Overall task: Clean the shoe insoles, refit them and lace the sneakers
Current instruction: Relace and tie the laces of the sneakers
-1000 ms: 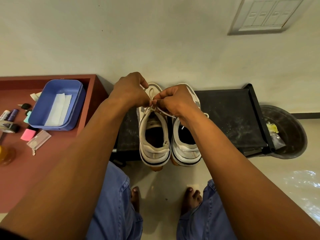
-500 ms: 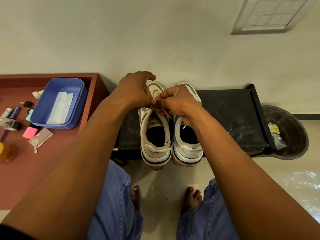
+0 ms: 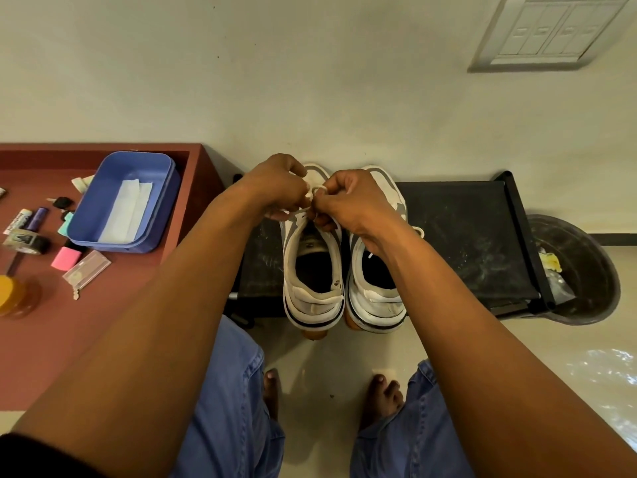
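Two white and grey sneakers stand side by side, heels towards me, on a low black rack (image 3: 462,236). Over the tongue of the left sneaker (image 3: 312,288) my left hand (image 3: 275,186) and my right hand (image 3: 348,198) meet, each pinching part of the white lace (image 3: 319,190), which forms a small loop between them. The right sneaker (image 3: 379,294) stands untouched under my right wrist. A short end of lace shows at its far side. The lacing under my hands is hidden.
A red-brown table (image 3: 103,322) at the left holds a blue tub (image 3: 127,198) with a white cloth, a tape roll, a pink eraser, keys and an orange jar. A dark bucket (image 3: 579,270) with rubbish stands right of the rack. My bare feet are on the floor below.
Both hands stayed together over the left sneaker and shifted a little away from me. The left fingers, stretched out half a second ago, are curled onto the lace again.
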